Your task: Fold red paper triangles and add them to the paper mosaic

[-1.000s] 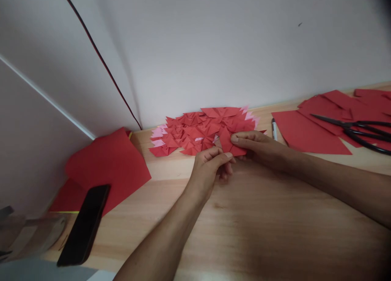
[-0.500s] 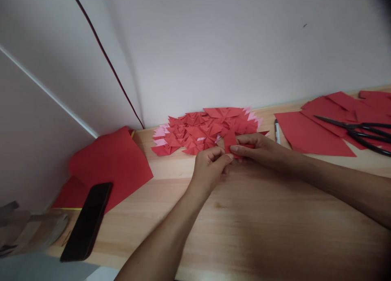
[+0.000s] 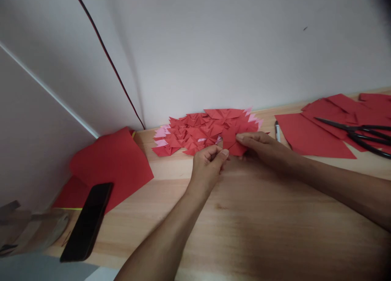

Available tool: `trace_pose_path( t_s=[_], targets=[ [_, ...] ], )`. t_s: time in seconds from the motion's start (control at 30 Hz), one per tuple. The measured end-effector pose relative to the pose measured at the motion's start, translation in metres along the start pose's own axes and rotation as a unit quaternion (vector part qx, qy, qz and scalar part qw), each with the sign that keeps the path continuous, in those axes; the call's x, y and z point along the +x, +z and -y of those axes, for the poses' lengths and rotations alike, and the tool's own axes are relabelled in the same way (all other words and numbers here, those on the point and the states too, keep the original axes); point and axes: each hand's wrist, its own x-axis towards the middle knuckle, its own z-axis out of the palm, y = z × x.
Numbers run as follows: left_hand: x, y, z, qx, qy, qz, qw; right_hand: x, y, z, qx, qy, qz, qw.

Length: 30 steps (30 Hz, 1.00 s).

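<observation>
A small piece of red paper point(image 3: 231, 142) is held up just above the wooden table, between my two hands. My right hand point(image 3: 259, 145) pinches its right side, thumb on the front face. At its lower left corner, the thumb and fingers of my left hand point(image 3: 210, 161) are pressed together on the edge. Right behind lies a heap of folded red and pink paper pieces point(image 3: 195, 130) with pointed tips, partly covered by the held paper and my hands.
On the left, a black phone point(image 3: 88, 222) rests on large red sheets point(image 3: 113, 163). A marker point(image 3: 277, 131) lies right of the heap. Farther right, black scissors point(image 3: 354, 130) lie on red paper sheets point(image 3: 311, 138). The wall point(image 3: 214, 49) rises behind the table point(image 3: 244, 224).
The red paper has been turned and shows a wider face now. My left fingers have shifted slightly left, and my right thumb has moved up along the paper.
</observation>
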Motion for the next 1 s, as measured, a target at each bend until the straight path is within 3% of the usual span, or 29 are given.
trace_pose_path(
  t_s=[0.23, 0.5, 0.6, 0.77, 1.0],
  targets=[
    [0.0015, -0.0015, 0.0021, -0.016, 0.01, -0.008, 1.0, 0.0024, -0.0014, -0.0042, 0.005, -0.017, -0.017, 1.0],
    [0.008, -0.0031, 0.0073, -0.116, -0.015, -0.034, 0.993, -0.0007, 0.0, 0.0018, -0.025, -0.033, 0.001, 0.999],
    [0.0089, -0.0037, 0.0062, -0.13, -0.013, -0.025, 0.991, -0.0015, -0.0002, -0.001, 0.007, -0.026, 0.013, 1.0],
    [0.0072, -0.0033, 0.0034, -0.143, -0.023, 0.015, 0.989, 0.0011, -0.0007, -0.0021, 0.029, -0.032, -0.026, 0.999],
    [0.0059, -0.0028, 0.0036, -0.144, -0.033, 0.022, 0.989, 0.0018, 0.0036, 0.0038, 0.058, -0.074, 0.04, 0.995]
  ],
)
